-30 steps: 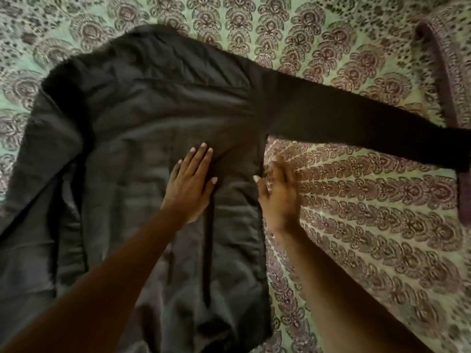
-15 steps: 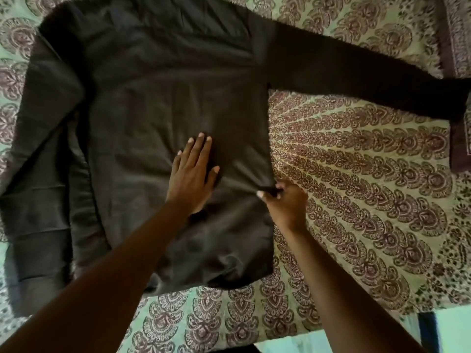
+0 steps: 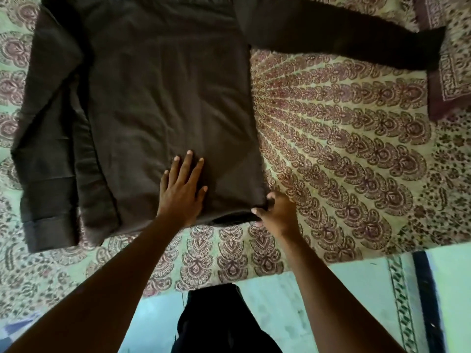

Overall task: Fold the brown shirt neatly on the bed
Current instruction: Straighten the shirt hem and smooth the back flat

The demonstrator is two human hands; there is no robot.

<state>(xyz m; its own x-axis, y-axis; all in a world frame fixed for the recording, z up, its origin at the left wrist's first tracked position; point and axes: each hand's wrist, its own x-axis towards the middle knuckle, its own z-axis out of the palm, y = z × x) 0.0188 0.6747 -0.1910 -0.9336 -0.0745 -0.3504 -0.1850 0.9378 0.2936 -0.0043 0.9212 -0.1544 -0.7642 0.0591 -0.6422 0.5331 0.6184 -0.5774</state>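
Observation:
The brown shirt (image 3: pixel 158 98) lies spread on the patterned bedsheet (image 3: pixel 344 154). Its body fills the upper left of the view. One sleeve (image 3: pixel 344 39) stretches out to the upper right; the other sleeve (image 3: pixel 48 154) is folded down along the left side. My left hand (image 3: pixel 182 192) presses flat on the shirt near its bottom hem, fingers straight. My right hand (image 3: pixel 276 212) pinches the shirt's lower right corner at the hem.
The bed's near edge (image 3: pixel 254 273) runs across below the shirt, with pale floor (image 3: pixel 280 314) beyond. My dark clothing (image 3: pixel 219 324) shows at the bottom centre. A patterned pillow (image 3: pixel 453 67) sits at the upper right, by the sleeve's cuff.
Both hands have slid down the shirt toward its bottom hem. My right hand went from the side seam to gripping the lower right corner. The view tilted down, showing the bed edge and floor.

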